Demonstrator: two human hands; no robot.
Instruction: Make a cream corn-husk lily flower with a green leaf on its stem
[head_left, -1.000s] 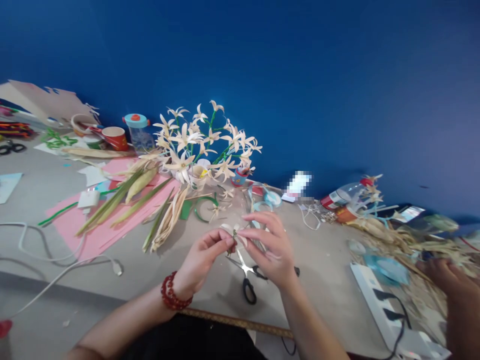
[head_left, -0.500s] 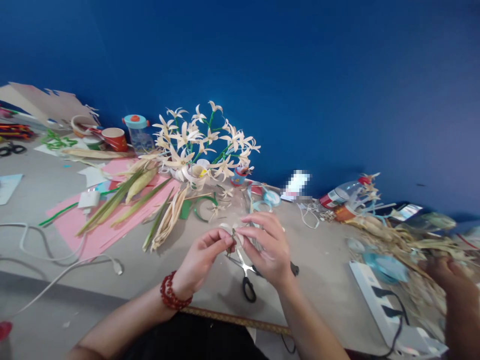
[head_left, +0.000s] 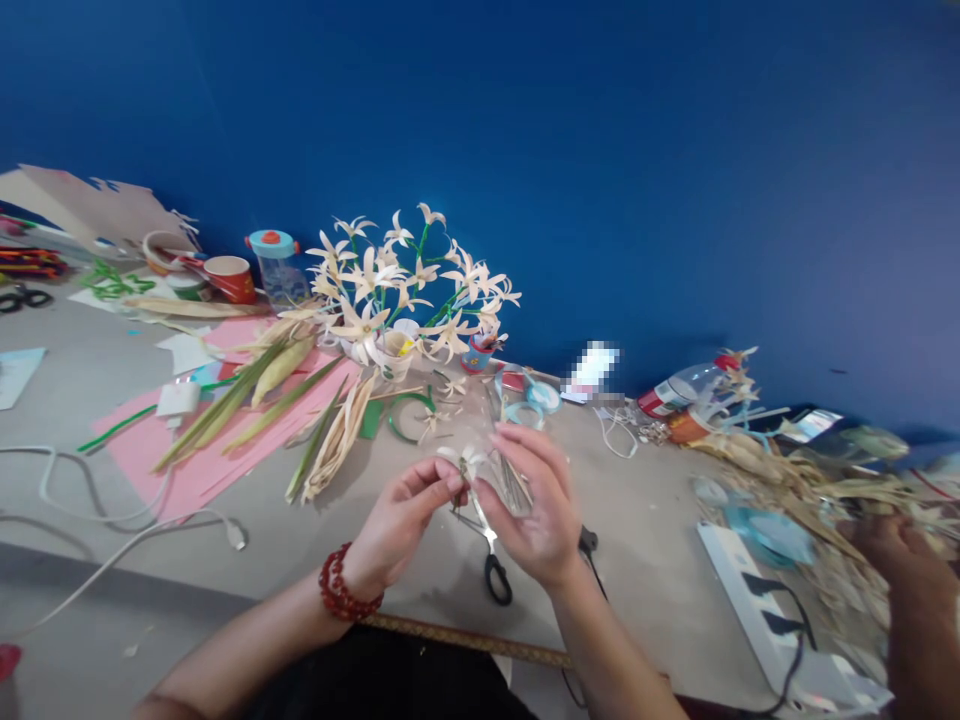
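Between the thumb and fingers of my left hand [head_left: 416, 505] is a small pale husk flower [head_left: 466, 458], its petals spread above the pinch. My right hand [head_left: 534, 505] is open just to the right of the flower, thumb near it and fingers apart. Black-handled scissors [head_left: 495, 575] lie on the table below the hands, their blades partly hidden. Thin wire-like sticks [head_left: 514, 485] show behind my right fingers. Small loose flowers [head_left: 430, 424] and a green tape ring [head_left: 405, 418] lie just beyond my left hand.
A bunch of pale flowers on green stems [head_left: 367, 275] stands at the back. Corn husks [head_left: 281, 370] lie on pink paper [head_left: 142, 450] to the left, near a white cable [head_left: 236, 535]. On the right are a power strip [head_left: 739, 585] and another person's hand [head_left: 900, 550] among dried husks.
My right hand has drawn slightly away from the flower and its fingers have opened. The flower's petals show more clearly. My left hand has stayed nearly in place.
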